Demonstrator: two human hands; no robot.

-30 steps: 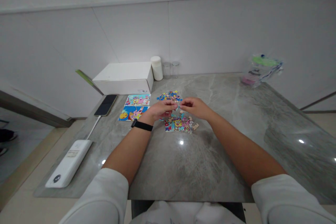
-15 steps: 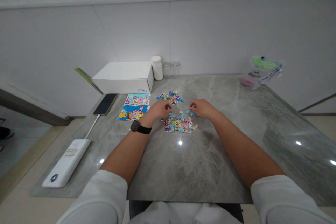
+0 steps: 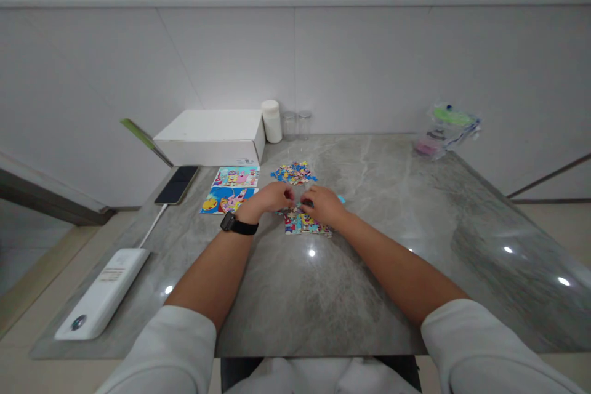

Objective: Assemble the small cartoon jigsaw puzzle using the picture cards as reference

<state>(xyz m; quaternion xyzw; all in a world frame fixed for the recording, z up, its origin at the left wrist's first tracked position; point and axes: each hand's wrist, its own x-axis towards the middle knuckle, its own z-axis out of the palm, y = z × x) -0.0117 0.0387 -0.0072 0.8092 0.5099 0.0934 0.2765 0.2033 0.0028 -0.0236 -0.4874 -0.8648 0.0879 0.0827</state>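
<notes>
Both hands meet over the far edge of the partly assembled jigsaw puzzle (image 3: 306, 225) on the counter (image 3: 295, 301); the left hand (image 3: 276, 197) and right hand (image 3: 324, 204) have curled fingers, but I cannot tell whether either pinches a piece; the loose jigsaw pieces (image 3: 294, 173) lie heaped just beyond, probably for easy reach; the upper picture card (image 3: 236, 176) and lower picture card (image 3: 226, 201) sit to the left, likely for viewing, though the left hand overlaps the lower one's edge; the white box (image 3: 207, 135), white bottle (image 3: 271, 122) and phone (image 3: 178, 184) stay clear of the work; the hands themselves hide the puzzle's far edge.
</notes>
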